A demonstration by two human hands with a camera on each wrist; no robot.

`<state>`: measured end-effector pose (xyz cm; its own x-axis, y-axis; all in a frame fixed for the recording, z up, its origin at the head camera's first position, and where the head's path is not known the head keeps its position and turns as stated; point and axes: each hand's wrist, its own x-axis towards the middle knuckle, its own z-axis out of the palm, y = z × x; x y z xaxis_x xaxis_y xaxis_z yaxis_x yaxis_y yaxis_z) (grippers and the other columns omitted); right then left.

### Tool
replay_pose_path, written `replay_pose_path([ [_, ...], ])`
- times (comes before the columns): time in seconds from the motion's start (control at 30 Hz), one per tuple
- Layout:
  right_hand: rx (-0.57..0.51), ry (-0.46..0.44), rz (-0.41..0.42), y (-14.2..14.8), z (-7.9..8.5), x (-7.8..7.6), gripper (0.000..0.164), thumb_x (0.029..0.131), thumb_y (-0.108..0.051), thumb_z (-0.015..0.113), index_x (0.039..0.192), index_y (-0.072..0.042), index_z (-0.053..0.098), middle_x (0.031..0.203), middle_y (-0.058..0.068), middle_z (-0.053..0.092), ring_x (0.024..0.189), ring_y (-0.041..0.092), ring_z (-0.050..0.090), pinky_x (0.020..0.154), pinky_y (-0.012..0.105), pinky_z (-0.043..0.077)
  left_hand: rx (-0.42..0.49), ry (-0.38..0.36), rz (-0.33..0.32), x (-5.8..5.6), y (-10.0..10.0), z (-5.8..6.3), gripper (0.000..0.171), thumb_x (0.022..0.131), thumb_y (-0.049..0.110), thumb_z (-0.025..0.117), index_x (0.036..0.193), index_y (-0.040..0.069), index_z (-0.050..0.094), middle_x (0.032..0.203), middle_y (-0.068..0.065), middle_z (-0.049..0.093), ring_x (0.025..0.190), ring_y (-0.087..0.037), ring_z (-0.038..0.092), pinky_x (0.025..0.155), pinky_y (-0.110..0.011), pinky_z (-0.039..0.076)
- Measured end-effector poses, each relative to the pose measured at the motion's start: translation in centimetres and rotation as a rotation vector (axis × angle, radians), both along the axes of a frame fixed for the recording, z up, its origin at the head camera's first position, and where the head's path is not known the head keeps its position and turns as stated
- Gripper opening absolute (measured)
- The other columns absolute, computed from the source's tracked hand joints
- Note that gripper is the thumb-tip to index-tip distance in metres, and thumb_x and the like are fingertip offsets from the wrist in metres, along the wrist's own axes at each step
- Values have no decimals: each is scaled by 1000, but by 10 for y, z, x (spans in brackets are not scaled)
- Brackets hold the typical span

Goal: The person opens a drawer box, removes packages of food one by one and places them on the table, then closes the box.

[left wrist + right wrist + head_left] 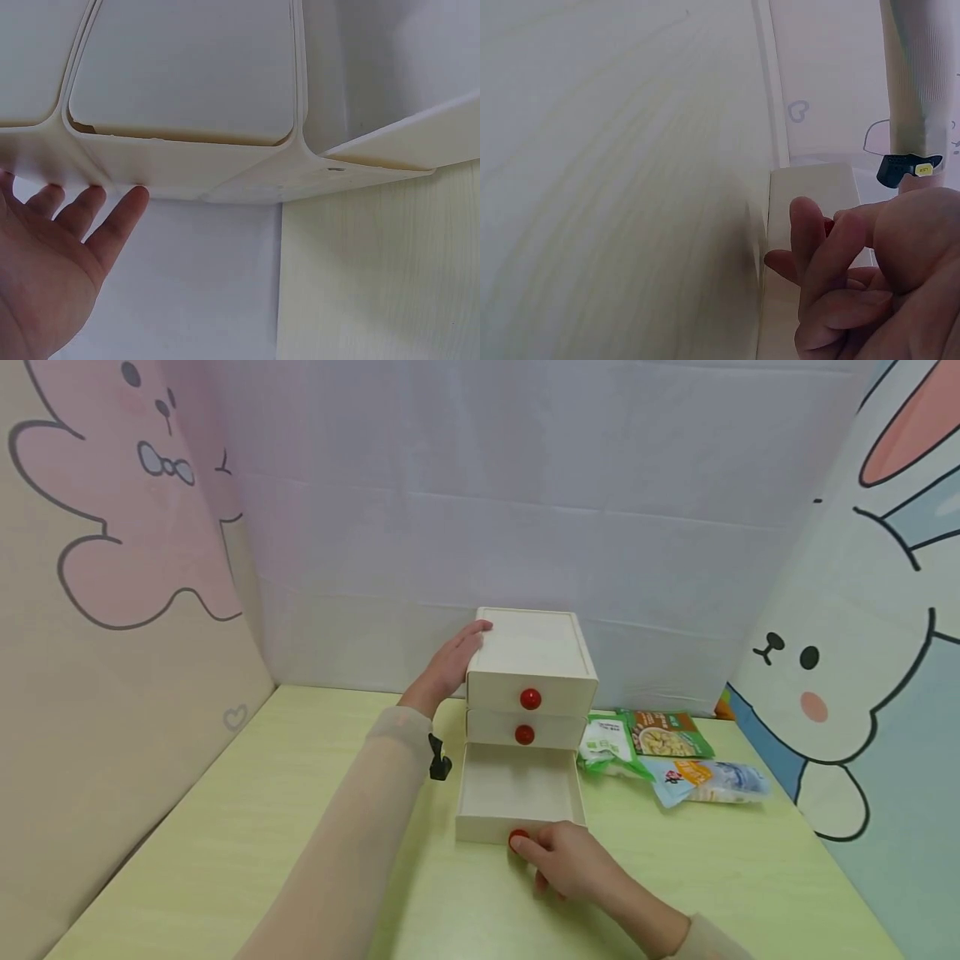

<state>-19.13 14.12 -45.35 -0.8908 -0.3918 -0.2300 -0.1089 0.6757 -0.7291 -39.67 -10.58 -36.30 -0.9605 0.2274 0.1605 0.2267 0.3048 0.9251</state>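
Observation:
A small white cabinet (536,643) with three stacked drawers stands on the table against the back. Its bottom drawer (483,829) is pulled out and holds nothing visible. My right hand (573,862) pinches the red knob (517,838) of that drawer between thumb and fingers; in the right wrist view the knob is mostly hidden by the fingers. Against the cabinet's left side rests my left hand (448,664), its fingers extended and the tips at the top edge. The left wrist view shows the hand (56,255) with fingers spread along the white side wall (180,169).
Right of the cabinet lie a white-green food packet (606,742), a brown-green packet (667,733) and a clear-blue packet (720,782). The upper two drawers, with red knobs (530,698), are pushed in. A pale wall sheet (375,527) hangs behind.

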Motion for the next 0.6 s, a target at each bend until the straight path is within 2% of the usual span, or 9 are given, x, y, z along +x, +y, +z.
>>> replay_pose_path([
  [0.27,-13,35,-3,0,-2,-6,38,112,-45,61,90,-16,70,62,-2,69,45,11,51,48,31,45,5,0,0,1,0,-1,54,116,51,32,166,34,44,177,-4,39,157,-36,45,124,-62,43],
  [0.47,-18,32,-19,-1,-2,-14,31,112,-42,62,100,-17,75,62,0,69,46,12,52,47,31,45,8,-2,-2,0,0,-1,54,117,50,32,166,35,43,177,-3,39,156,-35,45,124,-63,43],
  [0.6,-20,23,-26,0,-1,-20,31,112,-42,61,101,-17,75,63,0,69,47,12,52,49,31,45,9,-6,-1,0,0,-1,53,117,51,31,166,35,43,177,-3,39,157,-35,44,125,-63,42],
])
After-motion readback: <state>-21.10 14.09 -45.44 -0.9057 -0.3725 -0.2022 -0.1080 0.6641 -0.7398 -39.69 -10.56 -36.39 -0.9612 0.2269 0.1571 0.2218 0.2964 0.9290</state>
